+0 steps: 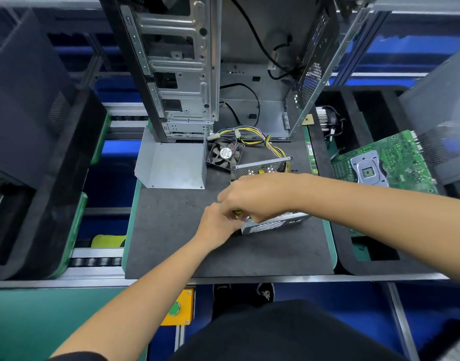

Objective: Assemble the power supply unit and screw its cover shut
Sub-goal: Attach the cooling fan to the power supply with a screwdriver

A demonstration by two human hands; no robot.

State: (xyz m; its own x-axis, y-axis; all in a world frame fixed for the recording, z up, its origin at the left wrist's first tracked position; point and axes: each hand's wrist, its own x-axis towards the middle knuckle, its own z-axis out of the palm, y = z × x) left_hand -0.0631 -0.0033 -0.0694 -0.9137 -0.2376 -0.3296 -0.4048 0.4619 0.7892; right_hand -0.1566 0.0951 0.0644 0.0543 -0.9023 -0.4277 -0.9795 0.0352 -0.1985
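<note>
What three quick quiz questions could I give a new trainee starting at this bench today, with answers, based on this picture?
1. True or false: the metal cover is already screwed onto the power supply.
2. Which part lies between the cover and the power supply's far wall? A) motherboard B) fan C) memory stick
3. Fill in: the yellow and black wires run from the power supply toward the open computer ____.

Key
1. False: it lies apart on the mat, while the left hand and right hand work at the power supply's near corner.
2. B, the fan.
3. case.
</note>
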